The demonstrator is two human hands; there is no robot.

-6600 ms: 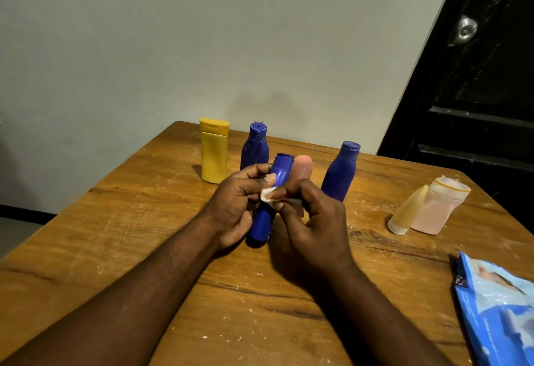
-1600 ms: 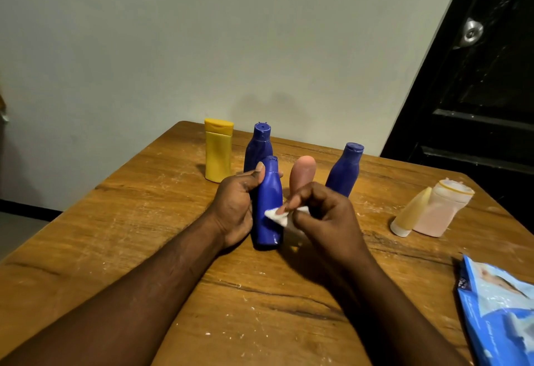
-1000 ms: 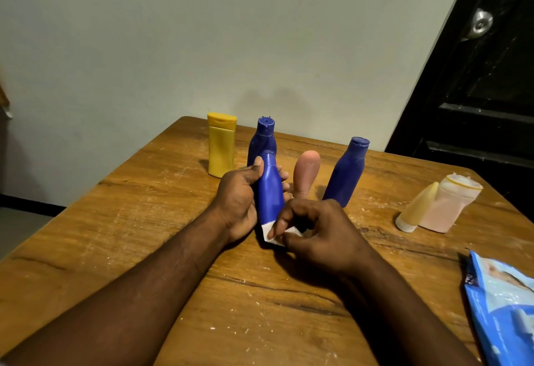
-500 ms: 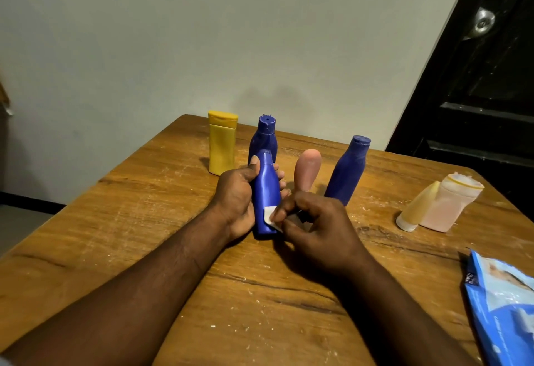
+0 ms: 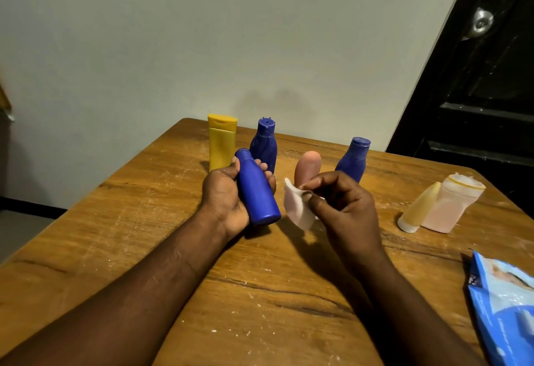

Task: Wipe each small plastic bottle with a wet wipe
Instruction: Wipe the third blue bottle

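My left hand (image 5: 224,198) grips a blue plastic bottle (image 5: 257,192), tilted with its cap pointing away and its base toward me, just above the wooden table (image 5: 144,221). My right hand (image 5: 344,203) pinches a small white wet wipe (image 5: 297,209) between thumb and fingers; the wipe hangs a little to the right of the bottle, apart from it. Behind stand a yellow bottle (image 5: 221,140), two more blue bottles (image 5: 264,144) (image 5: 354,160) and a pink bottle (image 5: 307,167).
A pale yellow tube (image 5: 419,209) and a translucent pink bottle (image 5: 450,206) sit at the right side of the table. A blue wet wipe packet (image 5: 505,302) lies at the right front edge. A grey wall and a black door (image 5: 476,76) lie beyond.
The wipe has come off the lower part of the blue bottle and moved right. My left hand has tilted the bottle so its base faces me.
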